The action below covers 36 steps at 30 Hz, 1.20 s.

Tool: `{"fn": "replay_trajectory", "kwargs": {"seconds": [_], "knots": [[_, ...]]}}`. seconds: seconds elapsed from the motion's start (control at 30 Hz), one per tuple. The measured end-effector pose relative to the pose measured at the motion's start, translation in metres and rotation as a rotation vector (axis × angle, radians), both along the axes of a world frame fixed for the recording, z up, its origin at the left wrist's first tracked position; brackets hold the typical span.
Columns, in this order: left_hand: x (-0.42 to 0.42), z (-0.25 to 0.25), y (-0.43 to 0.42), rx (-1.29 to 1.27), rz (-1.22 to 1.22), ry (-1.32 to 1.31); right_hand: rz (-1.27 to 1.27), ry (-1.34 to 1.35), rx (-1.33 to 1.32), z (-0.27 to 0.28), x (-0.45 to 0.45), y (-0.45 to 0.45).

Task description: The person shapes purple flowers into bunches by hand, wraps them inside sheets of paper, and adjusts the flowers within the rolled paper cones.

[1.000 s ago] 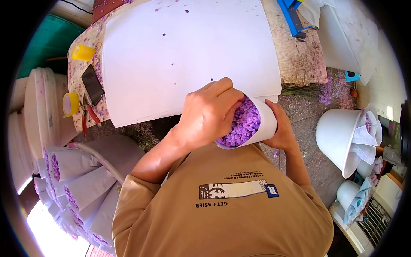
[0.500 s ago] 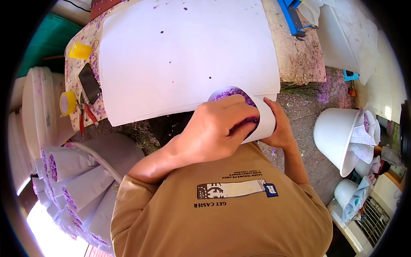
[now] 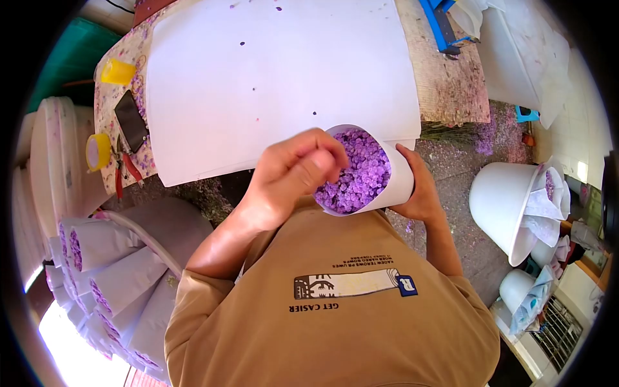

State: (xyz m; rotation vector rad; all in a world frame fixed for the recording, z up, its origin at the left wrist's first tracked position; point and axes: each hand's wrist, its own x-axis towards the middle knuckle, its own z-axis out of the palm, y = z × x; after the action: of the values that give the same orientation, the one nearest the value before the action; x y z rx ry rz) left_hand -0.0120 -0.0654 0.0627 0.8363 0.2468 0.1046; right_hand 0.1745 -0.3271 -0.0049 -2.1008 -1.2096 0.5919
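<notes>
A bouquet of small purple flowers (image 3: pixel 362 171), rolled in white paper (image 3: pixel 398 177), lies tilted with its flower end facing left and up toward me. My right hand (image 3: pixel 420 187) is wrapped round the outside of the paper from the right, most of its fingers hidden behind it. At the left rim of the wrap is my left hand (image 3: pixel 293 171), its fingers curled in and the thumb close against them, beside the blooms. Whatever those fingertips may hold is hidden. Beyond the bouquet, large white paper sheets (image 3: pixel 277 71) cover much of the table.
Yellow tape rolls (image 3: pixel 98 152), a phone (image 3: pixel 131 121) and red-handled pliers (image 3: pixel 129 166) lie along the table's left side. A bucket (image 3: pixel 161 226) of wrapped purple bouquets (image 3: pixel 106 245) stands lower left. On the right is a white bucket (image 3: pixel 500 203). A blue tool (image 3: pixel 440 26) sits at top right.
My left hand has drawn back leftward from over the wrap's opening, exposing the purple flowers. My right hand keeps its grip, and the opening now faces me more.
</notes>
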Motion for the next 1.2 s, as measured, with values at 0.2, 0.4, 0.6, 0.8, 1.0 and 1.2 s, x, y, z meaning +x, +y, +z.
{"fn": "replay_trajectory", "kwargs": {"seconds": [0.2, 0.4, 0.6, 0.8, 1.0, 1.2], "knots": [[0.008, 0.004, -0.020, 0.972, 0.002, -0.121, 0.002, -0.004, -0.001, 0.000, -0.001, 0.001], [0.011, 0.000, -0.023, 1.062, 0.023, -0.245, 0.007, -0.020, -0.009, -0.001, -0.002, 0.001], [-0.016, -0.011, 0.001, 0.460, 0.187, -0.089, -0.029, 0.040, 0.028, -0.006, 0.003, -0.002], [-0.050, -0.037, 0.014, 1.341, -0.028, 0.292, -0.084, 0.424, 0.091, 0.019, 0.052, 0.014], [0.032, -0.060, -0.032, 0.293, 0.242, -0.209, 0.134, 0.526, 0.348, 0.074, 0.043, 0.123], [0.038, -0.056, -0.016, 0.066, 0.545, -0.180, 0.363, 0.607, -0.044, 0.019, 0.063, 0.097]]}}
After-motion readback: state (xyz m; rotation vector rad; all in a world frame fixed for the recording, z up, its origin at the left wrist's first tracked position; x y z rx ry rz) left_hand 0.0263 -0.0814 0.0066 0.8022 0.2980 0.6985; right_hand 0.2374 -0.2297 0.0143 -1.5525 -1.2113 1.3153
